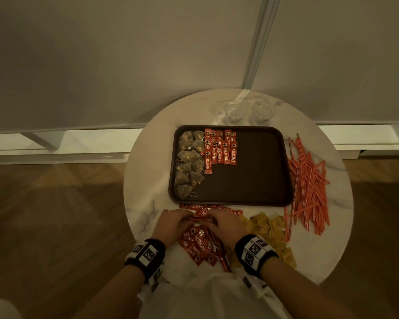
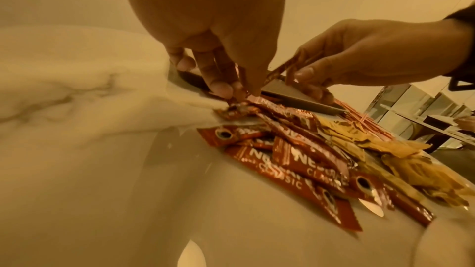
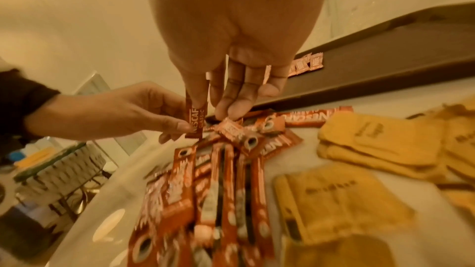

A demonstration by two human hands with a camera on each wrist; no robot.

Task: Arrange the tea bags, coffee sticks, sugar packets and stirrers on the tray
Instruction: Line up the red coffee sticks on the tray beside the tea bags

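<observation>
Risk of coffee sticks spilling off the near tabletop edge while both hands sort the loose pile.

Tabletop (image 1: 148, 171) is round marble; the dark tray (image 1: 258, 180) sits mid-table with pyramid tea bags (image 1: 189, 164) down its left side and a block of Nescafe coffee sticks (image 1: 221, 146) beside them, right half bare. Stirrers (image 1: 309, 180) lie heaped right of the tray, off it. Yellow sugar packets (image 1: 267, 226) lie scattered near the front, touching the loose coffee stick pile (image 1: 198, 245), which reaches close to the rim; judgement: a sweep could push sticks overboard or drag sugar packets along. Left hand (image 2: 221, 33), fingers curled, pinches sticks at the pile top. Right hand (image 3: 239, 48), fingers bent downward, holds one stick upright and touches the pile with its fingertips (image 3: 231, 109).
</observation>
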